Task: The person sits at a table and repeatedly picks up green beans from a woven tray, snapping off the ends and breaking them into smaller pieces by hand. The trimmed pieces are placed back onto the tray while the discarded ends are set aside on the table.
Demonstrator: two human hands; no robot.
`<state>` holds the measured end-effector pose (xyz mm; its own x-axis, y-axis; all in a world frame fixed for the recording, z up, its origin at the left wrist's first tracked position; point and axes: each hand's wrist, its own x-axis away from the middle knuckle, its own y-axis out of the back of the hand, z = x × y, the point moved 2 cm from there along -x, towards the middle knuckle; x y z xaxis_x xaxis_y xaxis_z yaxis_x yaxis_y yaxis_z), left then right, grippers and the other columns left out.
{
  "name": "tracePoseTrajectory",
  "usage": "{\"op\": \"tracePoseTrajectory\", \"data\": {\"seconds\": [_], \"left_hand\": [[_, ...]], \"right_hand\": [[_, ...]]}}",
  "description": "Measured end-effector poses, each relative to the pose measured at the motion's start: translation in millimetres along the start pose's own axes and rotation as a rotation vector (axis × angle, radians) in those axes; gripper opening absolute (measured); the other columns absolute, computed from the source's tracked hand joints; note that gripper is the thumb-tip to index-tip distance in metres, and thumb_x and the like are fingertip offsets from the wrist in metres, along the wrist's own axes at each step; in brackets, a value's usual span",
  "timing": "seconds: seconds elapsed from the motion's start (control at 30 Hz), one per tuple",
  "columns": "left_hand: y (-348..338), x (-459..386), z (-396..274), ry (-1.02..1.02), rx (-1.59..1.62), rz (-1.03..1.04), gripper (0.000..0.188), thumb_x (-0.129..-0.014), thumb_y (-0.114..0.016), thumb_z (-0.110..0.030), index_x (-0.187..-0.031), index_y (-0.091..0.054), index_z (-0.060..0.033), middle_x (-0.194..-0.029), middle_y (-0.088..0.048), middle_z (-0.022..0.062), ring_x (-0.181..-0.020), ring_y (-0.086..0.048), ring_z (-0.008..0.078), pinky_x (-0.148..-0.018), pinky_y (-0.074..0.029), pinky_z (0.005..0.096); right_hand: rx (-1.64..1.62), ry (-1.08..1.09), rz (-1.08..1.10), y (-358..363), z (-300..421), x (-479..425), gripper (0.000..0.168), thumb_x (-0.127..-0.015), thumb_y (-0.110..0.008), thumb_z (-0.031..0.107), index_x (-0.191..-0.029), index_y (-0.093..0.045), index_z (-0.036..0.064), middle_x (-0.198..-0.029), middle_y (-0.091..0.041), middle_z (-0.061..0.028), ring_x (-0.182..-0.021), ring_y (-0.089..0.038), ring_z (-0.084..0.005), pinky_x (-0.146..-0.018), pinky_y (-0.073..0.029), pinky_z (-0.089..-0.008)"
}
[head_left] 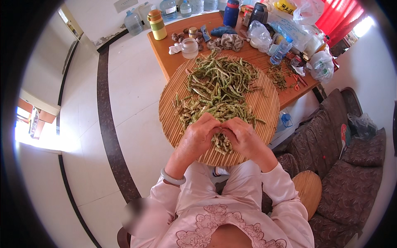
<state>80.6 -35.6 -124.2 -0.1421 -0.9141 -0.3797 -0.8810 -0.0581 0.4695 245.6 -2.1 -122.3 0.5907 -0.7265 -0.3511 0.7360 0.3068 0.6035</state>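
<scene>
My left hand (198,135) and my right hand (242,135) meet fingertip to fingertip above the near part of a round tray of reed stalks (266,102). Their thumbs and index fingers are pinched together; whether a bean piece sits between them is too small to tell. Long, wrinkled green bean pods (221,74) lie heaped on the far half of the tray. Shorter bean pieces (201,108) are spread nearer, and a few pale ones (221,144) lie just below and between my hands. A pale bangle is on my left wrist.
The tray's far part overlaps a wooden table (161,52) holding a yellow-green bottle (157,24), a glass jar (189,48), a plastic water bottle (281,50), plastic bags and orange-handled scissors (296,83). A dark patterned sofa (350,173) stands at the right, with a round woven board (307,192) on it.
</scene>
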Motion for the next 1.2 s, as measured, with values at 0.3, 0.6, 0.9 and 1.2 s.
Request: {"op": "tracePoseTrajectory", "data": {"seconds": [0.3, 0.6, 0.9, 1.2], "left_hand": [[2.6, -6.1, 2.8, 0.034, 0.112, 0.06, 0.013, -0.08, -0.067, 0.004, -0.093, -0.065, 0.0024, -0.084, -0.059, 0.0093, -0.076, -0.06, 0.0222, -0.067, -0.048, 0.0313], [-20.8, 1.9, 27.9, 0.582, 1.095, -0.219, 0.005, -0.09, -0.064, -0.004, -0.095, -0.064, -0.001, -0.08, -0.059, 0.0004, -0.06, -0.046, 0.0053, -0.051, -0.033, 0.0181], [-20.1, -9.1, 71.3, 0.535, 1.334, -0.548, 0.01, -0.091, -0.065, -0.01, -0.097, -0.065, -0.0021, -0.088, -0.064, 0.0019, -0.056, -0.043, 0.0047, -0.047, -0.031, 0.0173], [-12.0, -13.7, 69.8, 0.186, -0.261, -0.329, 0.016, -0.083, -0.067, -0.006, -0.099, -0.069, -0.0036, -0.099, -0.067, 0.0086, -0.101, -0.059, 0.028, -0.092, -0.038, 0.038]], "right_hand": [[0.048, 0.05, 0.001, 3.9, 1.8, -1.2, 0.01, -0.081, -0.06, -0.005, -0.088, -0.055, -0.001, -0.08, -0.057, -0.0155, -0.08, -0.057, -0.0346, -0.068, -0.047, -0.0389], [-0.284, -0.222, -0.173, -23.2, -6.0, 13.0, 0.007, -0.083, -0.063, -0.003, -0.089, -0.059, -0.001, -0.079, -0.059, -0.0135, -0.071, -0.061, -0.0266, -0.062, -0.047, -0.0334], [-0.118, -0.206, 0.049, 21.7, -36.5, -1.2, 0.002, -0.085, -0.061, -0.001, -0.087, -0.062, -0.001, -0.08, -0.062, -0.0144, -0.074, -0.064, -0.0276, -0.065, -0.05, -0.0346], [0.945, -0.178, -0.405, 187.0, -193.0, -57.5, 0.018, -0.082, -0.058, 0.004, -0.097, -0.066, 0.006, -0.098, -0.065, -0.0098, -0.105, -0.056, -0.0286, -0.092, -0.042, -0.0422]]}}
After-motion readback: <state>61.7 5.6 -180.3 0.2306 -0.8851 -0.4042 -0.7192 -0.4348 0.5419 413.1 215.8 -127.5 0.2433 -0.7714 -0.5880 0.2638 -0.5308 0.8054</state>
